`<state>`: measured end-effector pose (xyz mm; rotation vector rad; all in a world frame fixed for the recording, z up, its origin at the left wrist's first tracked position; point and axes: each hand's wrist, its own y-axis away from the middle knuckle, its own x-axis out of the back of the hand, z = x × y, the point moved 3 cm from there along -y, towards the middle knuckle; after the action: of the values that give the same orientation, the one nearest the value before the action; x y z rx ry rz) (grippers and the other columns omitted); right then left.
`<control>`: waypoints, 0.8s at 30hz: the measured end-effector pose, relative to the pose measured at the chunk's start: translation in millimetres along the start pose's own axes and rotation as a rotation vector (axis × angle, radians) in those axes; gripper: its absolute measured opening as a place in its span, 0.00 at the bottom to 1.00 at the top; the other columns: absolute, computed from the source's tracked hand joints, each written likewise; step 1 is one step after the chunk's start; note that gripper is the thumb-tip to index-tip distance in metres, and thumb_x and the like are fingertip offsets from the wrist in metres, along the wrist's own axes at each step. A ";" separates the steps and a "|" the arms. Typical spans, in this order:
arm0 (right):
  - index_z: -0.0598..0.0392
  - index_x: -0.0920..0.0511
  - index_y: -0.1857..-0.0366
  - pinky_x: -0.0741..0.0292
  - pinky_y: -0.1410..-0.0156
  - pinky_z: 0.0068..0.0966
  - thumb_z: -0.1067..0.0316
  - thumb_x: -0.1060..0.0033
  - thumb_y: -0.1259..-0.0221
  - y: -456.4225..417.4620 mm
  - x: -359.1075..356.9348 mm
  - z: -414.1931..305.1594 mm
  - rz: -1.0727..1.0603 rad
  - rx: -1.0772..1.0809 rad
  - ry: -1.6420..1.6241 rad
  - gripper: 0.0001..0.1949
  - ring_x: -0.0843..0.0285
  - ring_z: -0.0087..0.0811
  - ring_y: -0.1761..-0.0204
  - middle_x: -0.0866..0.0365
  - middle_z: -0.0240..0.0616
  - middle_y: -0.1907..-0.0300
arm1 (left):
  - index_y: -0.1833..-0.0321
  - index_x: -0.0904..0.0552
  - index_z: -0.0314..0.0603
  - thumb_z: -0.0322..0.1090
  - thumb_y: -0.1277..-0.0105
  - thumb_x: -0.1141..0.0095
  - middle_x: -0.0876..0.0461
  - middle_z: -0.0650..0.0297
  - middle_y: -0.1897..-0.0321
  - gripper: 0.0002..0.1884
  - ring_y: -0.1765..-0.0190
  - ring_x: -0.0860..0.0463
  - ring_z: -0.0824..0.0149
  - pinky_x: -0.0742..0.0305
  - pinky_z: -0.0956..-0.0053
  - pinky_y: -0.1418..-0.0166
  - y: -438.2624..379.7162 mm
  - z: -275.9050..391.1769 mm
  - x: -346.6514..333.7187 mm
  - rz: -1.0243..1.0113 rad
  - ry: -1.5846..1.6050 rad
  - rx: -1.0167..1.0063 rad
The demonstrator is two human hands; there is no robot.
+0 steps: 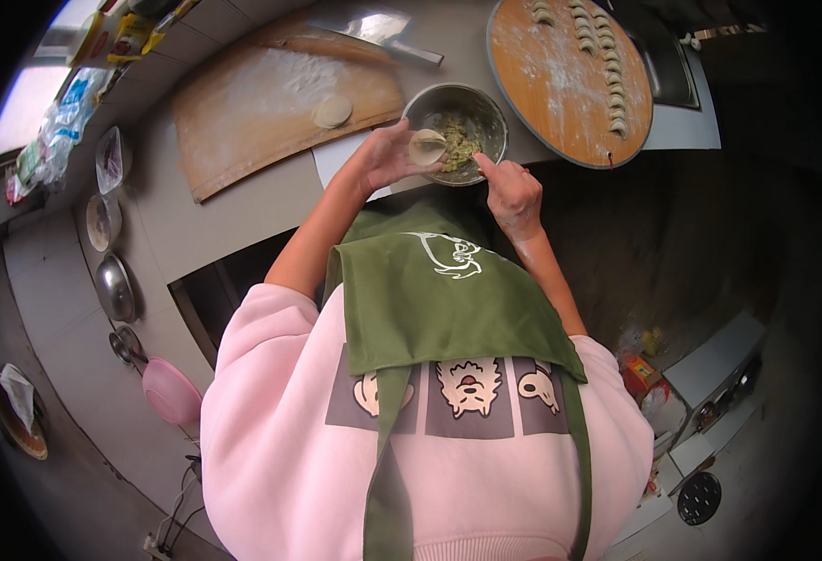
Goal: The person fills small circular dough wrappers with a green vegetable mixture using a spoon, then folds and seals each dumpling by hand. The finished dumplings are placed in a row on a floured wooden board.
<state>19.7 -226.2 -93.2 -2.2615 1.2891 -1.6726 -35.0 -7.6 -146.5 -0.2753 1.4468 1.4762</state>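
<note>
My left hand (pixel 383 160) is palm up at the left rim of a steel mixing bowl (pixel 499 140). A round dough wrapper (pixel 425 156) rests on its fingers, with a small darker patch on top that I cannot make out. Greenish minced filling (pixel 461 137) covers part of the bowl's inside. At the bowl's right front, my right hand (pixel 516 193) has its fingers curled and its thumb and forefinger over the rim. Whether it grips a utensil is hidden. A short stack of wrappers (pixel 332 112) lies on a floured wooden board (pixel 243 133) left of the bowl.
A round wooden board (pixel 558 105) with rows of crescent dumplings (pixel 616 91) stands right of the bowl, beside a sink (pixel 670 70). Behind the bowl lies a cleaver-like blade (pixel 383 31). Bowls, a steel basin (pixel 115 287) and a pink colander (pixel 171 390) line the left counter.
</note>
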 end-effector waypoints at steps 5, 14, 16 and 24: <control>0.49 0.13 0.50 0.26 0.68 0.30 0.82 0.40 0.58 1.2 11.9 0.0 0.009 0.143 0.147 0.26 0.28 0.34 0.77 0.34 0.33 0.80 | 0.35 0.32 0.24 0.39 0.20 0.55 0.26 0.39 0.37 0.22 0.36 0.22 0.41 0.23 0.48 0.29 4.9 -0.9 4.4 -0.006 0.043 0.004; 0.50 0.13 0.50 0.26 0.66 0.26 0.86 0.38 0.51 -2.6 37.0 2.1 0.045 -0.017 -0.062 0.23 0.21 0.33 0.74 0.23 0.36 0.76 | 0.37 0.29 0.23 0.36 0.23 0.52 0.24 0.41 0.37 0.21 0.34 0.23 0.46 0.25 0.49 0.29 14.1 1.0 -7.3 -0.070 -0.027 -0.136; 0.51 0.13 0.51 0.27 0.66 0.25 0.87 0.37 0.51 -8.1 42.2 -7.8 0.056 -0.040 -0.119 0.22 0.21 0.33 0.74 0.22 0.36 0.75 | 0.38 0.29 0.21 0.36 0.23 0.51 0.24 0.40 0.38 0.21 0.34 0.23 0.45 0.25 0.48 0.30 16.7 3.0 -11.5 -0.113 -0.030 -0.156; 0.53 0.13 0.52 0.26 0.65 0.25 0.86 0.36 0.47 -12.6 45.1 -14.3 0.045 -0.141 -0.139 0.20 0.22 0.35 0.75 0.22 0.38 0.75 | 0.37 0.30 0.21 0.39 0.23 0.52 0.23 0.39 0.40 0.24 0.39 0.19 0.44 0.22 0.49 0.33 30.4 5.7 -28.4 -0.096 -0.137 -0.211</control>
<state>18.5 -240.7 -46.5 -2.3572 1.4558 -1.4240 -42.0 -9.5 -105.2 -0.3616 1.1552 1.5398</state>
